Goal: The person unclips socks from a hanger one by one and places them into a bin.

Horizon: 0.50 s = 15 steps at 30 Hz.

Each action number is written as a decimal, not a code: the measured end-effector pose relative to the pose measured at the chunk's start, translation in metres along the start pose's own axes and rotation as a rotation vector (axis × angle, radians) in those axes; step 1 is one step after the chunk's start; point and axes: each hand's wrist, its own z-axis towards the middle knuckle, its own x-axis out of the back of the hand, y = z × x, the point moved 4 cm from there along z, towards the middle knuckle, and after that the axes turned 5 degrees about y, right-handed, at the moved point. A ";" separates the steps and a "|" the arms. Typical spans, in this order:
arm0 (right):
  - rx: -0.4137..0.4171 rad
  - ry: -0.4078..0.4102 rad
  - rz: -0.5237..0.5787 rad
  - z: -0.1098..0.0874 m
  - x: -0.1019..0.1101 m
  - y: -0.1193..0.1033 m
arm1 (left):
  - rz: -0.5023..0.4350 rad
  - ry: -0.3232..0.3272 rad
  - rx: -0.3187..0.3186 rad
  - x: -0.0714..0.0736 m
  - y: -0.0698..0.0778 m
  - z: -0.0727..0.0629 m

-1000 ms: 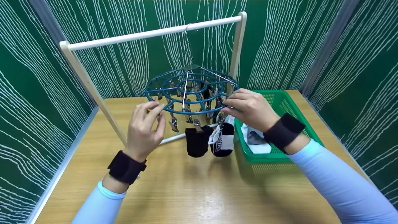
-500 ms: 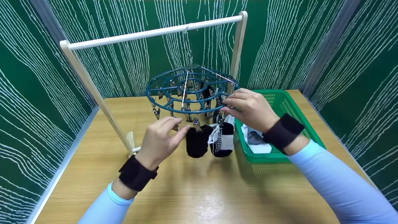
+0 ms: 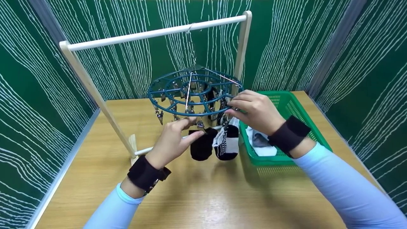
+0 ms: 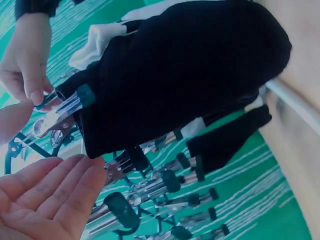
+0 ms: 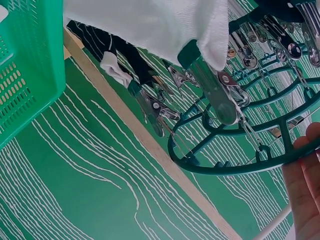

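Observation:
A round blue-green clip hanger [image 3: 203, 113] with several metal clips hangs from the rack. My right hand [image 3: 259, 111] pinches its rim at the near right; in the right wrist view the fingers [image 5: 305, 185] lie against the ring. A black sock [image 3: 202, 146] hangs from a clip [image 4: 62, 112] at the front. My left hand [image 3: 173, 140] is at that clip, thumb and straight fingers spread on either side; the fingertips [image 4: 95, 172] are close to the sock's corner, and contact is unclear. Right of it hangs a black-and-white patterned sock [image 3: 228, 144].
The hanger's hook sits over the white bar [image 3: 159, 32] of a wooden rack [image 3: 101, 101] on the table [image 3: 203, 194]. A green basket [image 3: 302, 124] at the right holds white and grey socks [image 3: 262, 143]. Green walls with white lines stand around.
My left hand has left the hanger's left rim and moved right and down to the clip above the black sock. The right hand has stayed at the rim.

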 end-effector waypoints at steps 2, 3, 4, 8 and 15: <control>-0.002 -0.002 -0.001 0.000 0.000 0.000 | -0.040 0.002 0.007 -0.002 -0.001 0.002; -0.004 -0.005 -0.003 0.000 0.000 -0.001 | -0.055 0.005 0.008 -0.002 -0.002 0.002; -0.005 -0.010 -0.003 0.000 -0.001 -0.001 | -0.068 0.006 0.010 -0.003 -0.003 0.003; -0.012 -0.023 -0.001 0.000 -0.001 -0.001 | -0.084 -0.019 0.043 -0.006 -0.005 0.007; -0.010 -0.018 -0.002 -0.002 0.000 -0.002 | -0.091 -0.095 0.137 -0.009 -0.009 0.010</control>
